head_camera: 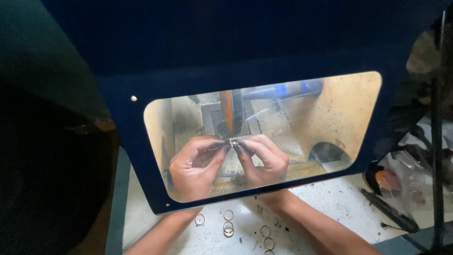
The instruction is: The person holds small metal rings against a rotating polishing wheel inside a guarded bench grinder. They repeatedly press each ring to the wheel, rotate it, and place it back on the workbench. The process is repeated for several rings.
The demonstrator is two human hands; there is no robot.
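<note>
A dark blue hood (245, 42) fills most of the view, its flat painted panel cut by a wide rounded-corner window of clear plastic (330, 108), scuffed and glary. Behind the pane sits a pale, dust-caked chamber with an upright orange buffing wheel (228, 113), seen edge-on, on a blue threaded shaft (278, 89) that runs off to the right. Below the hood lies a white worktop (339, 203), speckled with black grit. Both forearms pass under the hood's lower edge. The left hand (191, 167) and right hand (262, 158) meet just beneath the wheel, fingers curled in tight, their blackened tips pinching 1 small metal ring (233, 142) between them; the ring sits just below the wheel's rim, though whether it touches cannot be told. On the worktop between the forearms lie about 7 thin loose rings (228, 229), round and bright, some overlapping. At the right lies a dark slim hand tool (387, 210).
</note>
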